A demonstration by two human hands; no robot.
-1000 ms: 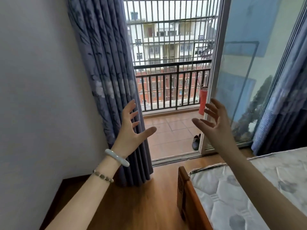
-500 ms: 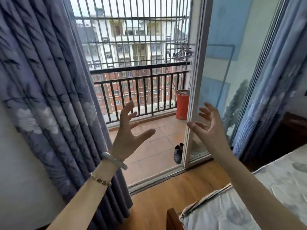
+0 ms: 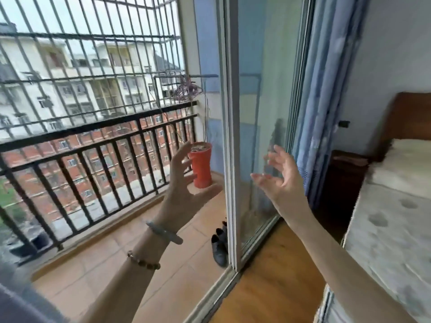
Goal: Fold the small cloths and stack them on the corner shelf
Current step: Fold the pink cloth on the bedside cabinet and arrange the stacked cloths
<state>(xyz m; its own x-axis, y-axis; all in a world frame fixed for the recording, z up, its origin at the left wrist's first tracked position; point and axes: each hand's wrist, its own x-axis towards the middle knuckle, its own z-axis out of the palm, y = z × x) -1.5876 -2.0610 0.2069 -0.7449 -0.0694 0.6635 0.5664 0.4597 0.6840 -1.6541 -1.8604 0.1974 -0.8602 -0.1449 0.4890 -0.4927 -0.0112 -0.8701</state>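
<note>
No small cloth and no corner shelf shows in the head view. My left hand is raised in the air in front of the balcony opening, fingers spread and loosely bent, holding nothing; two bracelets sit on its wrist. My right hand is raised at the same height in front of the glass door, fingers relaxed and apart, also empty. The two palms face each other, about a hand's width apart.
A sliding glass door stands half open onto a tiled balcony with a black railing, a red pot and dark shoes. A blue curtain hangs right of the door. A bed with a bare mattress fills the right.
The view has swung to the right: the left curtain and wall have left the frame, and the door, right curtain and bed head have come in. Both hands stay raised and empty.
</note>
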